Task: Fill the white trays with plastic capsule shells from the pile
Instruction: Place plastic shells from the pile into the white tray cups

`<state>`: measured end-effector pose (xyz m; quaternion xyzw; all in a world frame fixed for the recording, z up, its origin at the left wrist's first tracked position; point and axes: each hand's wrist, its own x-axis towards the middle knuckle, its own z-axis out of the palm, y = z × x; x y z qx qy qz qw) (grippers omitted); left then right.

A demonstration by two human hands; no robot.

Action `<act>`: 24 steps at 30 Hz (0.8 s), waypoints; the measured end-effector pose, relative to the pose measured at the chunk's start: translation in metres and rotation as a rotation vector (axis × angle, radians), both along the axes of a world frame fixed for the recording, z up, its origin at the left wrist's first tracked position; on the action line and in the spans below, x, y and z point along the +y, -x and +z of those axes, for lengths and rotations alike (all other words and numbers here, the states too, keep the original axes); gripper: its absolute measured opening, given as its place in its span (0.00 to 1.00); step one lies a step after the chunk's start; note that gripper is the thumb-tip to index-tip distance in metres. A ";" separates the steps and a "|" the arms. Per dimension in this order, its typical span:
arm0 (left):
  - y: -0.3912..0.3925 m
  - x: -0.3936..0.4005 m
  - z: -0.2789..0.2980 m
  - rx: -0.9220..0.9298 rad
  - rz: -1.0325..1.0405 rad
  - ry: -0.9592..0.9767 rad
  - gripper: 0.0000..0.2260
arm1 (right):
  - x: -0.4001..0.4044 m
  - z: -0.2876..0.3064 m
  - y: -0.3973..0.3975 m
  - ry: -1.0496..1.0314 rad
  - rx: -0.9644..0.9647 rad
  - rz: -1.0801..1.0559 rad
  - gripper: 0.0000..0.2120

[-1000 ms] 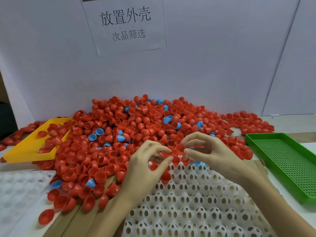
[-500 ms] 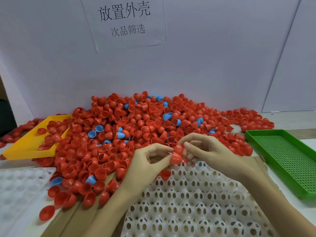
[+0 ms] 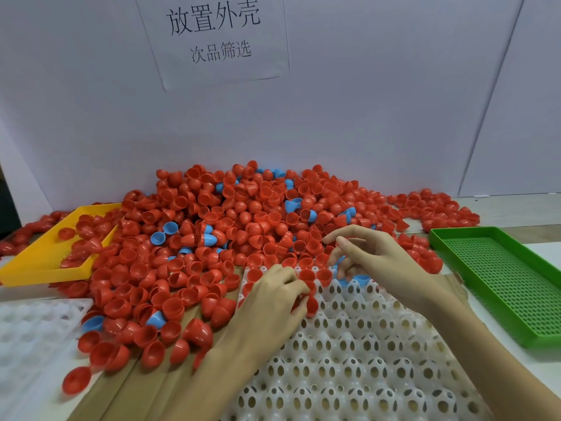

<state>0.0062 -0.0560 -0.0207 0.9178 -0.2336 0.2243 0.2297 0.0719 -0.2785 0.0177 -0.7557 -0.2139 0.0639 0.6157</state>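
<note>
- Shells (image 3: 243, 238): red halves with a few blue ones, heaped in a pile against the back wall and spilling forward to the near trays.
- Step in hand, as judged: seating shells in the far rows of the white tray (image 3: 349, 344); nearly all its cups are unfilled, so the task is at an early stage.
- Left hand (image 3: 270, 299): fingers curled and pinching a red shell (image 3: 311, 305) just over a cup at the tray's far left.
- Right hand (image 3: 373, 262): over the tray's far edge, fingers loosely curled and apart; no shell is plainly held.
- Next move, as judged: set the pinched shell squarely in a free cup, while the right hand fetches another from the pile.
- White tray: a few red shells and one blue shell (image 3: 361, 279) sit along the far rows.
- Second white tray (image 3: 30, 329): at the left, cups bare where visible.
- Yellow tray (image 3: 39, 268): far left, holds scattered red shells.
- Green tray (image 3: 501, 281): at the right, perforated floor bare.
</note>
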 end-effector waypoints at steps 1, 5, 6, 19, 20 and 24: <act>0.000 0.000 -0.001 0.006 -0.003 -0.005 0.05 | 0.000 0.000 0.000 -0.001 0.001 -0.003 0.11; -0.001 0.004 -0.003 0.008 -0.018 -0.061 0.06 | -0.001 -0.003 -0.002 -0.004 0.006 -0.012 0.11; -0.001 0.005 -0.004 0.014 -0.023 -0.067 0.06 | -0.002 -0.003 -0.003 -0.006 0.010 -0.015 0.11; -0.035 0.033 0.009 0.135 0.233 0.213 0.07 | -0.015 -0.008 -0.017 -0.183 0.064 -0.201 0.13; -0.043 0.033 0.011 0.135 0.252 0.185 0.07 | -0.015 -0.007 -0.017 -0.191 0.068 -0.208 0.14; -0.088 0.030 0.028 0.101 0.306 0.054 0.08 | -0.014 -0.008 -0.017 -0.196 0.080 -0.217 0.14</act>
